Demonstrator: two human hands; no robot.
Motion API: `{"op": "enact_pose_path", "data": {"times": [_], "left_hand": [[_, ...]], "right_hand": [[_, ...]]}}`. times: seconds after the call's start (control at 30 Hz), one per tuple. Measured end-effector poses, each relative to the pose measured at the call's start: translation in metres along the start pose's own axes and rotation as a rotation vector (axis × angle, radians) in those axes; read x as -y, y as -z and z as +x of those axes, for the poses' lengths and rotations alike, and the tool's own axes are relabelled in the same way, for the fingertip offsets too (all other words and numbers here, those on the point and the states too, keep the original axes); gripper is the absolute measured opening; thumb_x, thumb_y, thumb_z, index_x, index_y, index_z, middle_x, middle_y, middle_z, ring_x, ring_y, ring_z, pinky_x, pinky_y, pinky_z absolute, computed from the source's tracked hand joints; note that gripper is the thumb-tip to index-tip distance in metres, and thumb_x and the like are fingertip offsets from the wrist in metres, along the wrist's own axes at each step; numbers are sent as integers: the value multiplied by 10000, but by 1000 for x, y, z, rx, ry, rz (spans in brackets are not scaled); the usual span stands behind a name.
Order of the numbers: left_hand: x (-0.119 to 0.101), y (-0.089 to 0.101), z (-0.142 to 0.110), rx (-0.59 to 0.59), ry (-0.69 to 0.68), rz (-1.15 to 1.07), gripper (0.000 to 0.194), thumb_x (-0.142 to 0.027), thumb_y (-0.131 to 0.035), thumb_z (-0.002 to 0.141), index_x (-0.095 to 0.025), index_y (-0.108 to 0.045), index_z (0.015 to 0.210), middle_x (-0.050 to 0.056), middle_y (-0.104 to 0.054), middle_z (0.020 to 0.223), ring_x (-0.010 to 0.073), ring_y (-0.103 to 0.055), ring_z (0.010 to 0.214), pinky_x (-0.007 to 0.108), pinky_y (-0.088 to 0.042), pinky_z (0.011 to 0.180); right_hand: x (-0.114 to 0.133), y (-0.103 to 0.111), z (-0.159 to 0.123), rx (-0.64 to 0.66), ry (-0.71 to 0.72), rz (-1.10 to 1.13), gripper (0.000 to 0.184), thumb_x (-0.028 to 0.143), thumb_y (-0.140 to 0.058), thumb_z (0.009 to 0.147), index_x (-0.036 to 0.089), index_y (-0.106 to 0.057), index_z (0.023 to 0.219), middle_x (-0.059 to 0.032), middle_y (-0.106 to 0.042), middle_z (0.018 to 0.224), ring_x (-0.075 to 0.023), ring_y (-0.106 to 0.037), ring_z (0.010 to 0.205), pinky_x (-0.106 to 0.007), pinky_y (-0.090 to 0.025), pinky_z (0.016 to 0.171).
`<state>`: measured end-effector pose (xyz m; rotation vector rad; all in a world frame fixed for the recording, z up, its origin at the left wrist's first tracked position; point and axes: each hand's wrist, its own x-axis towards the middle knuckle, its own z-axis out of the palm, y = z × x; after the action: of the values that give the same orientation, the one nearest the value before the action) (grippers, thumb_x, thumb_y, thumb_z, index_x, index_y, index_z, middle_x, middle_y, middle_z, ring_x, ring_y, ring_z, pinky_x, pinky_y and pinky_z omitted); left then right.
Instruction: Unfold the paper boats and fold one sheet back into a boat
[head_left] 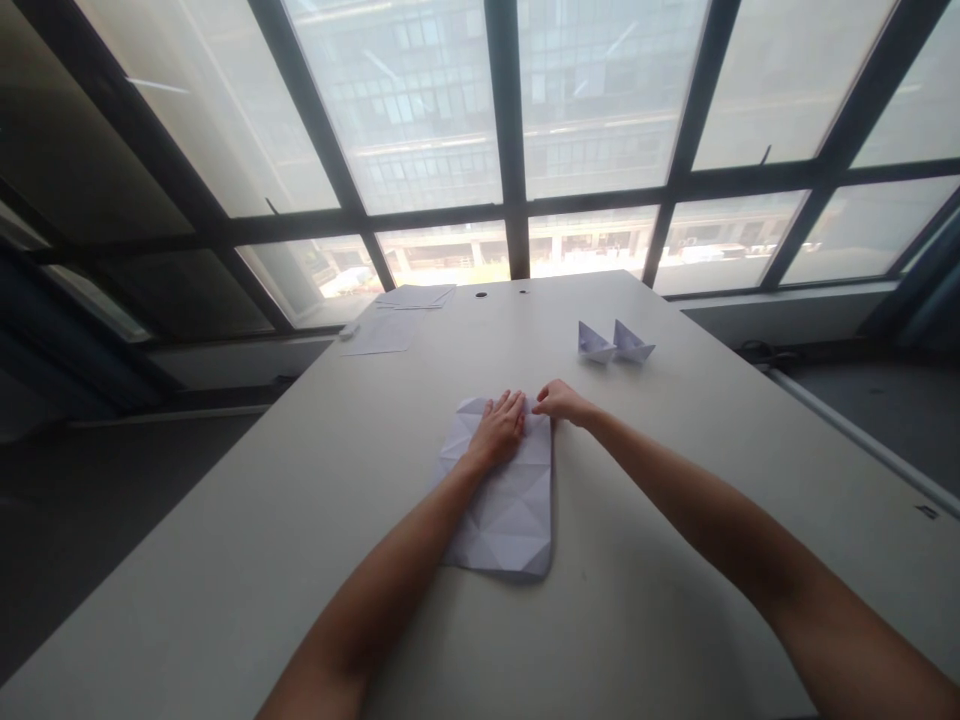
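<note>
A creased sheet of white paper (514, 505) lies on the table in front of me, its surface marked with crossing fold lines. My left hand (501, 428) rests flat on its upper part, fingers stretched toward the far edge. At the far right corner of the sheet, my right hand (561, 402) pinches the paper between thumb and fingers. The left forearm covers part of the sheet's left side. Beyond my right hand stand two folded paper boats (595, 345), side by side.
The white table (360, 480) reaches toward large framed windows (517, 120). Several loose paper sheets (382, 332) lie at its far left, with a small white object (349, 330) beside them. A dark round hole (481, 295) sits near the far edge.
</note>
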<state>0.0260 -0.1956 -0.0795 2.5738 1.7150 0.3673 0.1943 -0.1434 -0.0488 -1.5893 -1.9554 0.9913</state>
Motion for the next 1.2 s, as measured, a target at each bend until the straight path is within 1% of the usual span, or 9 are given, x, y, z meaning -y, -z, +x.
{"op": "enact_pose_path", "data": {"times": [0.1, 0.33, 0.57, 0.67, 0.8, 0.9, 1.0, 1.1, 1.2], "left_hand": [[-3, 2, -1, -6, 13, -33, 501, -279, -241, 1006, -159, -275, 1490, 108, -310, 1553, 225, -190, 1460, 466, -173, 1168], [-3, 2, -1, -36, 25, -104, 504, -284, -198, 1014, -165, -243, 1502, 100, -296, 1559, 222, -186, 1462, 437, -187, 1166], [2, -1, -1, -35, -110, -64, 519, -293, -279, 988, -209, -272, 1500, 49, -224, 1591, 211, -111, 1477, 464, -143, 1177], [2, 0, -2, 55, -200, -61, 514, -365, -275, 994, -260, -290, 1497, 19, -274, 1575, 212, -177, 1463, 472, -155, 1174], [1, 0, -2, 119, -160, -14, 551, -470, -277, 983, -299, -269, 1507, 7, -254, 1582, 269, -176, 1460, 540, -142, 1160], [5, -3, -2, 124, -85, 30, 527, -435, -270, 985, -341, -267, 1504, -14, -228, 1588, 304, -143, 1465, 615, -120, 1135], [16, -4, -6, 111, -44, 67, 527, -331, -259, 979, -339, -265, 1507, -17, -212, 1591, 309, -140, 1465, 650, -128, 1116], [31, -2, -11, 101, 11, 88, 530, -350, -259, 977, -351, -258, 1507, -17, -216, 1590, 314, -151, 1463, 662, -126, 1111], [43, 4, -12, 121, 90, 87, 528, -410, -266, 974, -390, -254, 1501, -30, -209, 1592, 333, -136, 1463, 676, -109, 1106]], "right_hand": [[6, 1, 7, 100, -4, 60, 153, 178, -728, 670, 133, -589, 624, 52, -476, 481, -89, -478, 476, -184, -374, 463], [3, 14, 17, 222, 42, 147, 124, 217, -688, 759, 147, -664, 858, -13, -634, 661, -120, -592, 598, -196, -481, 552], [-16, 9, 10, -25, 85, -60, 82, 172, -707, 746, 132, -656, 795, -43, -665, 760, -161, -610, 736, -253, -470, 710], [-15, -2, -7, -164, 105, -157, 144, 181, -631, 814, 152, -652, 953, -96, -668, 975, -218, -590, 963, -321, -432, 877], [-8, -24, -37, -398, 175, -462, 270, 194, -487, 896, 148, -607, 1134, -173, -582, 1200, -283, -487, 1171, -383, -384, 971], [-4, -48, -65, -282, 192, -546, 395, 216, -382, 943, 120, -527, 1297, -203, -522, 1323, -301, -451, 1237, -435, -345, 1022], [-1, -72, -100, -134, 228, -573, 605, 388, -398, 957, 53, -339, 1459, -246, -279, 1528, -370, -204, 1418, -578, -134, 1120], [4, -85, -136, 6, 464, -547, 725, 504, -363, 962, 79, -192, 1524, -226, -165, 1574, -343, -84, 1462, -591, 15, 1136], [10, -87, -159, 133, 627, -505, 712, 570, -326, 959, 160, -214, 1530, -193, -146, 1586, -329, -58, 1470, -568, 4, 1146]]}}
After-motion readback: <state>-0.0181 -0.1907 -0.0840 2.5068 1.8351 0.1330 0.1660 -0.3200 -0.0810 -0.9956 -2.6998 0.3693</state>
